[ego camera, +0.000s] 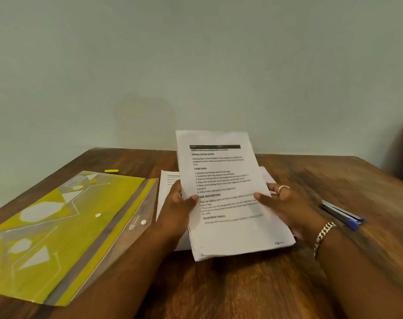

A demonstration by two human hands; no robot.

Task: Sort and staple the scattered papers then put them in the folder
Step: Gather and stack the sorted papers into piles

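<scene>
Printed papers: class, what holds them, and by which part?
Both hands hold the printed papers: left hand on the left edge, right hand on the right.

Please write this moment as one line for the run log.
left hand: holds paper stack | right hand: holds paper stack | stapler: untouched on table | folder: left

The sheet [228,192] between the left hand [176,212] and the right hand [285,206] is showing white with black printed text and a black bar across its top. The folder [57,231], left of the left hand, is showing yellow with pale grey polygons, thin white lines and a translucent flap. The stapler [342,215], right of the right hand, is showing silver and blue. The counter [253,284] is showing brown wood grain. A small yellow item [111,171] is lying beyond the folder.
</scene>
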